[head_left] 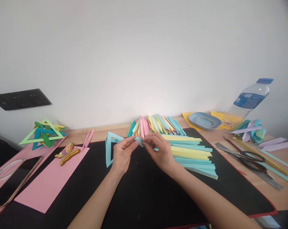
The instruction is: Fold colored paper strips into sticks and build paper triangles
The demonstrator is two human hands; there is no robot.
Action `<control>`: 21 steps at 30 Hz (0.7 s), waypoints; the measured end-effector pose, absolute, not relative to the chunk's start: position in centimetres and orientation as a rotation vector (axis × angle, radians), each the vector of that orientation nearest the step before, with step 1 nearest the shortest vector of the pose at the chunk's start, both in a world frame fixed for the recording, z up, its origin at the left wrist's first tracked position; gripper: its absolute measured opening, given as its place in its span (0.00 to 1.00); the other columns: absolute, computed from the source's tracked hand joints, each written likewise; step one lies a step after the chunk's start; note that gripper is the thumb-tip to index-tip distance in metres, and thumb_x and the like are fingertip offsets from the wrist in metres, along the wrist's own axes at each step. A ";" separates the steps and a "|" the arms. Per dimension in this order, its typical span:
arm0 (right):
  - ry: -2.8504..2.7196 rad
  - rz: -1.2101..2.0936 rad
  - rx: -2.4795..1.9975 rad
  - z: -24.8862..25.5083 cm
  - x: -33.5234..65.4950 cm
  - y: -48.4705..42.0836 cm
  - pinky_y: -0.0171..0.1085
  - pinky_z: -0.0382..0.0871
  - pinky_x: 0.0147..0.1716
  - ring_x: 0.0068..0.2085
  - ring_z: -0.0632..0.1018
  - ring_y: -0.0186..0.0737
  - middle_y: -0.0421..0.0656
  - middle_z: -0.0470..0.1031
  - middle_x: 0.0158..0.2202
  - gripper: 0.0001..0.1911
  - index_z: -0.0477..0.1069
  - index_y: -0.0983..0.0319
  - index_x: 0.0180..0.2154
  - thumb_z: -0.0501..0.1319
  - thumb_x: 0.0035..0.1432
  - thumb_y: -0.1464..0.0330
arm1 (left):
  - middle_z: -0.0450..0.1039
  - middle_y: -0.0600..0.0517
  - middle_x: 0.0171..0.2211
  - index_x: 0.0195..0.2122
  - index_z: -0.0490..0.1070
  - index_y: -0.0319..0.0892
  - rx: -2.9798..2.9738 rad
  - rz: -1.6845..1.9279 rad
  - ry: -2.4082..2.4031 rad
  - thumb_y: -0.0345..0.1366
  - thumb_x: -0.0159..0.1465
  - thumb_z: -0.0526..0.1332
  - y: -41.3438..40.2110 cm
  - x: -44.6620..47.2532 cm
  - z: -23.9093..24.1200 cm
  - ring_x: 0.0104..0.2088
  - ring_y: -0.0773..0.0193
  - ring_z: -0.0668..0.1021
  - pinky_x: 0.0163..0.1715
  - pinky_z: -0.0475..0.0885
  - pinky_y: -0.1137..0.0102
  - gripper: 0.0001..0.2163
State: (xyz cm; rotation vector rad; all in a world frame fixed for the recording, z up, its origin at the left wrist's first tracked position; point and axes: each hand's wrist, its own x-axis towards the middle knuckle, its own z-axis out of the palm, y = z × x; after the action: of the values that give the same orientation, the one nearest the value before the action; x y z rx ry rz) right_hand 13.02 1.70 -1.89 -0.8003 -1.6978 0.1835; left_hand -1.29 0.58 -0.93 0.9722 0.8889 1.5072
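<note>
Above the black mat [144,194], my left hand [123,154] pinches a light blue folded paper strip [109,149], bent into a triangular frame that sticks out to its left. My right hand [159,151] has its thumb and index finger closed on the other end of the same blue paper, close to the left fingertips. The fingers cover the spot where the paper meets. Just beyond the right hand lie folded blue and yellow paper strips [191,152] in a row on the mat.
Against the wall sits a pile of coloured strips [158,124]. Pink paper [53,181], a phone [15,181] and a finished-looking star of paper triangles [43,133] lie left. Right are scissors [246,159], a ruler [267,178], a blue dish [204,121] and a bottle [251,97].
</note>
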 end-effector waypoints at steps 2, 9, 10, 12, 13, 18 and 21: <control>-1.694 0.130 -0.820 -1.8 13.1 1.7 0.35 0.68 0.28 0.32 0.73 0.37 0.42 0.74 0.30 0.04 0.68 0.59 0.32 0.58 0.58 0.73 | 0.80 0.49 0.35 0.33 0.79 0.41 1.009 1.478 0.863 0.31 0.48 0.71 0.5 -1.4 -0.9 0.39 0.62 0.79 0.44 0.71 0.69 0.10; -1.689 0.107 -0.790 -1.9 13.0 1.4 0.33 0.69 0.28 0.28 0.74 0.34 0.41 0.73 0.28 0.04 0.67 0.59 0.33 0.57 0.59 0.74 | 0.79 0.48 0.35 0.33 0.80 0.40 0.960 1.377 0.796 0.33 0.49 0.70 0.2 -1.5 -0.1 0.39 0.60 0.77 0.45 0.70 0.66 0.09; -1.701 0.077 -0.781 -2.0 13.0 1.3 0.33 0.69 0.28 0.28 0.74 0.34 0.42 0.73 0.29 0.05 0.67 0.59 0.33 0.56 0.59 0.74 | 0.79 0.48 0.33 0.32 0.80 0.40 0.939 1.375 0.786 0.34 0.49 0.71 0.2 -1.6 0.0 0.37 0.61 0.77 0.43 0.70 0.67 0.09; -1.726 0.021 -0.756 -2.3 13.0 1.2 0.33 0.69 0.28 0.30 0.74 0.34 0.43 0.73 0.30 0.05 0.68 0.59 0.34 0.56 0.59 0.74 | 0.78 0.49 0.31 0.31 0.80 0.39 0.901 1.364 0.766 0.35 0.47 0.72 0.2 -1.6 0.1 0.35 0.63 0.77 0.41 0.71 0.69 0.10; -1.737 -0.003 -0.748 -2.4 13.0 1.2 0.33 0.69 0.28 0.31 0.75 0.35 0.43 0.73 0.31 0.06 0.69 0.59 0.35 0.56 0.59 0.74 | 0.78 0.49 0.31 0.31 0.80 0.38 0.882 1.356 0.759 0.35 0.47 0.72 0.2 -1.6 0.1 0.35 0.63 0.76 0.41 0.71 0.70 0.11; -1.806 -0.053 -0.759 -2.5 13.0 1.2 0.33 0.69 0.31 0.35 0.76 0.36 0.44 0.73 0.35 0.10 0.71 0.57 0.39 0.54 0.60 0.76 | 0.78 0.49 0.31 0.31 0.79 0.37 0.759 1.308 0.710 0.36 0.45 0.73 0.4 -1.7 -0.2 0.36 0.63 0.76 0.42 0.71 0.68 0.13; -1.814 -0.052 -0.753 -2.5 13.0 1.1 0.33 0.69 0.30 0.35 0.75 0.36 0.45 0.73 0.35 0.11 0.71 0.59 0.39 0.55 0.59 0.77 | 0.77 0.50 0.31 0.29 0.79 0.38 0.707 1.282 0.658 0.37 0.44 0.73 0.5 -1.7 -0.4 0.36 0.63 0.77 0.41 0.71 0.68 0.12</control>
State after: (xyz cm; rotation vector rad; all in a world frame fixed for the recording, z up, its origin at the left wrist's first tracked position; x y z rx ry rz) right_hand 13.03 1.11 -2.47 -0.7530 -1.8144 -0.0519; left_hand -1.66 0.48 -0.36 0.7071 0.6579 1.2820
